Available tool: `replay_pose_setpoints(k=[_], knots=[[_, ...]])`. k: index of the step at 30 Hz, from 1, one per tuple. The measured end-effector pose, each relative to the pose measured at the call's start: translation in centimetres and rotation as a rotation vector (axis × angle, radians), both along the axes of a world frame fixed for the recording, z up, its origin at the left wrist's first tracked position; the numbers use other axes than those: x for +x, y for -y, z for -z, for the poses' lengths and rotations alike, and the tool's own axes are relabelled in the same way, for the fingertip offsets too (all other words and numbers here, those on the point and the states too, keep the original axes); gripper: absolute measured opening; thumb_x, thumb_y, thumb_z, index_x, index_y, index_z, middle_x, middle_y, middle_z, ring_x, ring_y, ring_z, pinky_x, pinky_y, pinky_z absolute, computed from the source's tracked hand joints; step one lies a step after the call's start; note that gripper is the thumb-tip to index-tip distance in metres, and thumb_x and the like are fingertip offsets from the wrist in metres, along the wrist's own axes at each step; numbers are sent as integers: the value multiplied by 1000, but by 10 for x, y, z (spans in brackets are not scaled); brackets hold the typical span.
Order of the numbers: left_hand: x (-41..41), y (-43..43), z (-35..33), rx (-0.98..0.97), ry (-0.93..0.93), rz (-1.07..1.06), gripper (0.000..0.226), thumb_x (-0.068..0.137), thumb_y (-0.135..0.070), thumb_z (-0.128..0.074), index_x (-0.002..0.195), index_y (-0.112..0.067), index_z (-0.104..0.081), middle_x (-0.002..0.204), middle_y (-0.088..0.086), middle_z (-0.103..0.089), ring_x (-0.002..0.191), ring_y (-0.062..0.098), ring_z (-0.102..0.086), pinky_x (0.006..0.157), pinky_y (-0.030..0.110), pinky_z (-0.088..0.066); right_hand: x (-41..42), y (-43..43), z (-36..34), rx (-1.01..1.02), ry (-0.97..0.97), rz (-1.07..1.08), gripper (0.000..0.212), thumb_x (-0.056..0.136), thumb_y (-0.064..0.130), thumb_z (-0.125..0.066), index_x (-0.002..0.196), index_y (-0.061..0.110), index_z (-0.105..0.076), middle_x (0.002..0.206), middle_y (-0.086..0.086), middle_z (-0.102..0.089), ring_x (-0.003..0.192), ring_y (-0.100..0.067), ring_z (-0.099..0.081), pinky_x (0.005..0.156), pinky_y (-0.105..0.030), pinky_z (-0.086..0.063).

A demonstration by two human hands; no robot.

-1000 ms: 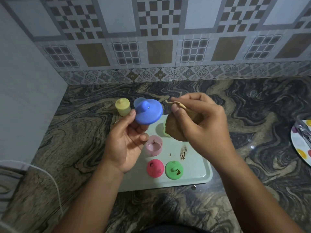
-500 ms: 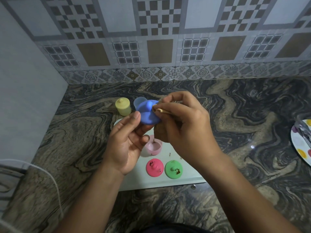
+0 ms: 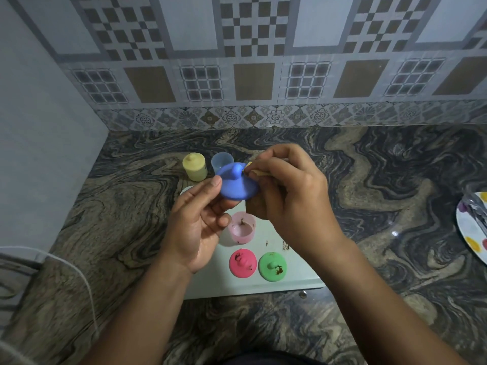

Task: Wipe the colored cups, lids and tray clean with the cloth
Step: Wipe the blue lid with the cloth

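Note:
My left hand (image 3: 196, 225) holds a blue lid (image 3: 237, 184) by its rim, above the pale green tray (image 3: 295, 280). My right hand (image 3: 290, 198) grips a brownish cloth (image 3: 257, 172) and presses it against the lid beside its knob. On the tray stand a pink cup (image 3: 242, 227) with brown specks inside, a pink lid (image 3: 242, 263) and a green lid (image 3: 272, 266), both soiled. Brown smears mark the tray near my right wrist. A yellow cup with its lid (image 3: 195, 167) and a pale blue cup (image 3: 221, 162) stand on the counter behind the tray.
The marbled stone counter (image 3: 382, 180) runs to a tiled wall at the back and a plain wall on the left. A spotted plate (image 3: 471, 230) with something shiny on it lies at the right edge. A white cable (image 3: 87, 285) loops at the lower left.
My right hand has brought the cloth from beside the blue lid onto it, next to the knob. The lid has tilted a little in my left hand.

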State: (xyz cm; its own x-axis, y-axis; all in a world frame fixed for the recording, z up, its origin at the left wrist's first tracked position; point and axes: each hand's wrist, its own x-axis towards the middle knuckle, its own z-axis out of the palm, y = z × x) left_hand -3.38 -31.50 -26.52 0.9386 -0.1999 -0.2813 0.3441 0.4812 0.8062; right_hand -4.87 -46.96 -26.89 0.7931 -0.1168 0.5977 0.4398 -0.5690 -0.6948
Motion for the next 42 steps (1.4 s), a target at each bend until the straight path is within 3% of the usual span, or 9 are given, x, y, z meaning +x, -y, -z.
replay_pose_setpoints(k=[8,14,16,19,22,24,31,36,42], knots=[[-1,-1,-1,-8,-11,5,32,82,-25,-60,106,-7,-68,71,0,-66,56,3,-60,39,13,-37,-1,4,-1,-31,4,-45,18,92,-7,-61,96,0,-77,110,-15,-59,75,-19,-66,61,-32,-58],[1,2,-7,9,-5,13,29,82,-25,-59,103,-9,-70,74,0,-70,58,2,-61,40,12,-36,-7,0,-1,-84,27,-41,15,91,-8,-65,93,0,-77,107,-17,-61,75,-17,-67,69,-20,-54],[0,1,-6,9,-32,-13,28,79,-25,-62,100,-10,-70,70,-2,-66,54,2,-59,38,13,-36,1,7,-2,-16,-42,10,18,90,-4,-64,94,5,-79,105,-10,-63,75,-12,-66,69,-13,-51],[-1,2,-9,16,-38,-3,17,78,-25,-62,83,-16,-75,67,-4,-65,52,2,-59,37,13,-36,6,18,-9,156,-213,25,15,95,8,-69,102,15,-80,102,6,-72,94,-4,-68,82,-15,-51],[-1,3,-14,10,-26,17,20,79,-26,-60,75,-18,-78,66,-5,-66,52,2,-60,37,13,-35,1,19,-13,433,-322,-43,15,100,14,-65,111,13,-77,92,8,-77,84,-1,-69,78,-17,-52],[0,3,-15,-1,-33,20,20,79,-26,-59,76,-17,-77,67,-5,-67,52,2,-60,36,13,-34,-1,19,-12,467,-296,-56,18,103,16,-62,111,10,-76,93,5,-77,84,-5,-69,78,-24,-53],[1,7,-13,-83,-90,18,25,84,-32,-58,82,-18,-79,75,-3,-66,54,2,-55,37,12,-37,-9,13,-11,310,-263,-103,15,94,21,-69,106,20,-79,116,2,-73,114,-8,-68,97,-30,-54],[2,6,-17,-151,-89,-9,24,85,-31,-58,86,-18,-79,78,-1,-61,56,3,-53,37,11,-36,-12,18,-14,127,-154,-99,11,91,18,-74,99,12,-77,105,0,-71,102,-12,-69,91,-29,-53],[0,6,-23,-36,15,13,24,82,-32,-59,86,-19,-79,72,-4,-68,56,2,-58,38,14,-36,-13,22,-24,-125,5,-67,15,89,4,-76,105,4,-77,101,-11,-63,82,-9,-62,83,-9,-45]])
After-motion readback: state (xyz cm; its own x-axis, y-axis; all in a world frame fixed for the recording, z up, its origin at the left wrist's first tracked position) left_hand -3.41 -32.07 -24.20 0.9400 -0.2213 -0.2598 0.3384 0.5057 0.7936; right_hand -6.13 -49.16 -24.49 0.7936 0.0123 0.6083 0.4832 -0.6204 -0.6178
